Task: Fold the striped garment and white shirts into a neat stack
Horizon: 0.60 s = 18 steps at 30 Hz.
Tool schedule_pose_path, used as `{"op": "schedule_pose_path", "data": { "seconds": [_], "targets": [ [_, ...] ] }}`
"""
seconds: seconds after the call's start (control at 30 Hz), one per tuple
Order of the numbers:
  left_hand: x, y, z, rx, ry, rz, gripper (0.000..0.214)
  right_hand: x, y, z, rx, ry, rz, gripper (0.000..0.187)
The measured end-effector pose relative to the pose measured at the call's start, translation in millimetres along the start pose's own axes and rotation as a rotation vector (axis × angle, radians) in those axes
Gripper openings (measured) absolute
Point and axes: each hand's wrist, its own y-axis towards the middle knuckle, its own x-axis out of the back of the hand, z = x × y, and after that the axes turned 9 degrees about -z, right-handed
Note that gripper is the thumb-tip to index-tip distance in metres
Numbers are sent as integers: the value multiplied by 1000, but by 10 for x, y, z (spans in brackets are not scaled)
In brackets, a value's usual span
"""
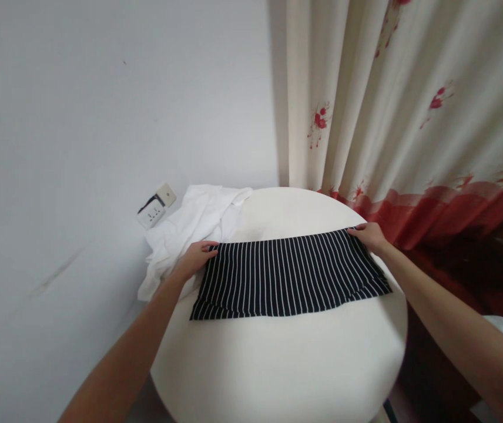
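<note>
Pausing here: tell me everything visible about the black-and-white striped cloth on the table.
The black cloth with thin white stripes looks like soft fabric, laid flat as a long band across the round white table, stripes running front to back. The left hand is on its far left corner, the right hand on its far right corner; grip unclear. A crumpled white garment lies beside its left end.

A plain pale grey-white painted wall fills the left side, with a white plastic wall socket plate set low on it. To the right hangs a pleated cream fabric curtain with red flower prints and a red hem, casting a soft shadow on the wall beside it. A round white table stands in front, in soft, even light.
</note>
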Motion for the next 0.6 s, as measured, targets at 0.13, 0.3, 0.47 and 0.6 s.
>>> {"op": "schedule_pose_path", "data": {
  "seconds": [0.13,0.3,0.47,0.6],
  "targets": [
    [-33,19,-13,-55,150,-48,36,-22,-11,-11,77,-95,-42,23],
    [-31,-25,-52,-116,293,-123,34,65,-97,75,116,-224,-68,29],
    [-413,-553,-537,-400,410,-281,42,13,-698,482,372,-435,-217,59],
    [-1144,-1084,-1041,-782,344,-6,49,-382,-1482,808,782,-400,52,55]
  ]
}}
